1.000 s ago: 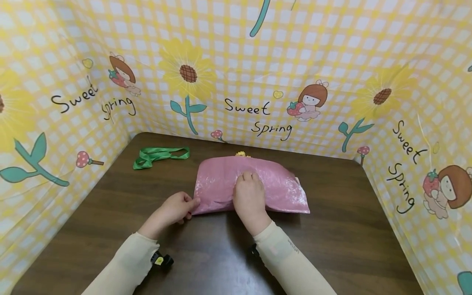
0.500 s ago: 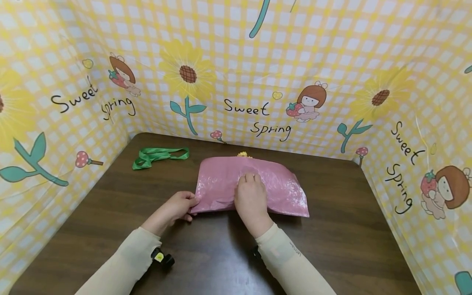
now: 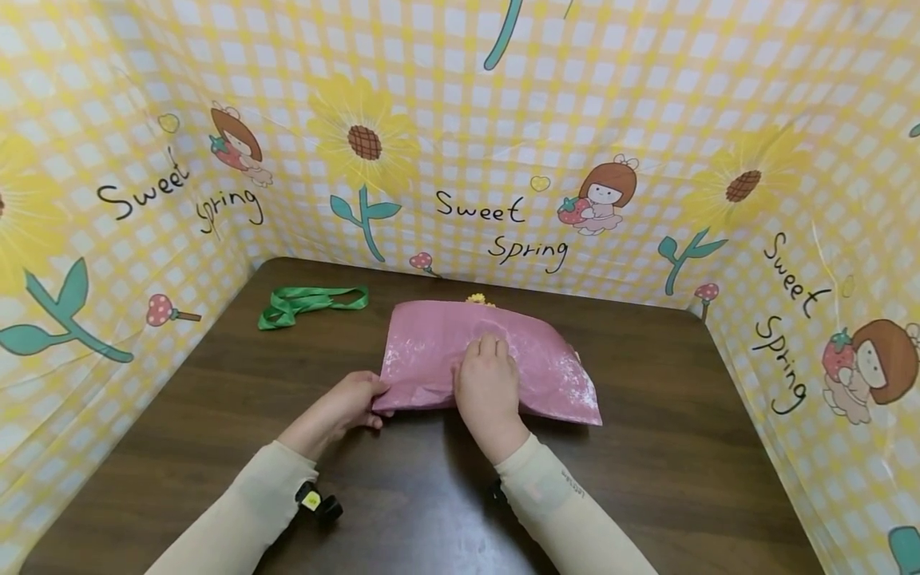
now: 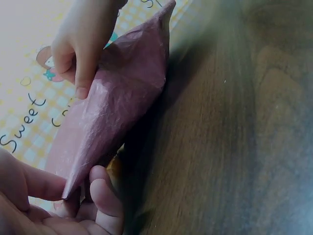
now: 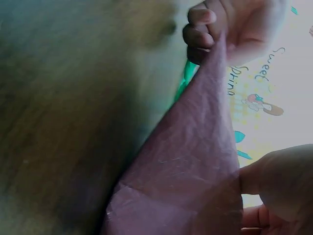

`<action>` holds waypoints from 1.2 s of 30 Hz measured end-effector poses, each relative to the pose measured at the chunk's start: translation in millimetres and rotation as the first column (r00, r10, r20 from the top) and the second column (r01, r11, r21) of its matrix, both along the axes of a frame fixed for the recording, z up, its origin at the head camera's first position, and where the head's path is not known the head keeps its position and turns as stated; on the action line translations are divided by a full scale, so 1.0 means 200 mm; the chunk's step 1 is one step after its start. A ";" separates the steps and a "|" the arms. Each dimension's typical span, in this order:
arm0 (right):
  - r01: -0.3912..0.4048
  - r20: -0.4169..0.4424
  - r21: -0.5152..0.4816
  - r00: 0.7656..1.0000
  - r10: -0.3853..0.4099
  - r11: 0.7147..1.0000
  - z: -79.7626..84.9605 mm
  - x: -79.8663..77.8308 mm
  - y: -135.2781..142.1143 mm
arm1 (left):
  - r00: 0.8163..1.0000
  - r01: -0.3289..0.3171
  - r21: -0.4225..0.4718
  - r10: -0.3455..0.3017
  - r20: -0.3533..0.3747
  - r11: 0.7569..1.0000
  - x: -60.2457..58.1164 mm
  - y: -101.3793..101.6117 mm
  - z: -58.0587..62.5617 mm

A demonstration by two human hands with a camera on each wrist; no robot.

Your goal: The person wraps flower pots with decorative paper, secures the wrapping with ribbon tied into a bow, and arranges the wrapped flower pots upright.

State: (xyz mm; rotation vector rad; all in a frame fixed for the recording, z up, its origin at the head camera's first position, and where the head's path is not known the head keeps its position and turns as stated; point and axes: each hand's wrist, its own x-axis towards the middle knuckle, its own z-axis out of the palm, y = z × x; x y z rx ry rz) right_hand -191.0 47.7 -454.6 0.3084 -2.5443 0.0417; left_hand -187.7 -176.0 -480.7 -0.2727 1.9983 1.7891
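A shiny pink sheet of wrapping paper (image 3: 431, 343), whitened in patches, stands bulged over the table. At its near left corner my left hand (image 3: 352, 403) pinches the paper; the left wrist view shows the edge between thumb and fingers. With bent fingers my right hand (image 3: 489, 391) grips the raised middle, its thumb (image 4: 84, 85) on the near side. Behind the far edge peeks a small yellow flower-like piece (image 3: 477, 299). What lies under the paper is mostly hidden, though something orange-yellow (image 4: 115, 166) shows below it in the left wrist view.
A loosely looped green ribbon (image 3: 309, 303) lies at the back left of the dark wooden table (image 3: 647, 463). Yellow checked cloth (image 3: 460, 120) printed with flowers walls off the back and both sides.
The left corner of the pink paper has shifted slightly inward, with my left hand following it. My right hand stays nearly in place on the middle. The ribbon has not moved.
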 end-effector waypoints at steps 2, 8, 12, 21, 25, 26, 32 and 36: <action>0.015 0.005 0.026 1.000 -0.015 1.000 -0.01 0.00 0.00 | 1.000 0.003 -0.002 -0.003 0.003 1.000 -0.01 0.01 0.00; 0.035 0.002 0.087 0.999 -0.036 0.996 -0.03 0.00 -0.01 | 0.999 0.013 -0.061 -0.015 -0.033 0.998 0.00 0.04 -0.01; 0.036 0.005 0.116 0.999 -0.037 0.993 -0.03 0.01 -0.03 | 0.995 0.004 -0.137 -0.018 -0.095 0.991 0.02 0.04 -0.01; 0.015 0.020 0.151 1.000 -0.018 0.988 -0.03 0.02 -0.04 | 0.981 0.074 -0.095 -0.090 -0.171 0.993 0.03 0.01 -0.03; -0.009 0.007 0.135 1.000 0.008 0.991 -0.02 0.01 -0.03 | 0.990 0.081 -0.019 -0.083 -0.111 0.997 0.02 -0.02 -0.04; -0.017 0.002 0.120 1.000 0.016 0.993 -0.02 0.00 -0.03 | 0.992 0.081 -0.002 -0.081 -0.093 0.997 0.01 -0.03 -0.04; -0.028 -0.016 0.034 0.999 0.028 0.999 0.00 0.00 -0.03 | 0.999 0.024 0.015 -0.024 -0.032 1.000 -0.03 -0.03 -0.04; -0.007 -0.002 -0.024 1.000 0.007 1.000 -0.01 0.01 -0.03 | 0.999 -0.002 -0.011 0.002 -0.052 1.000 -0.07 -0.01 -0.04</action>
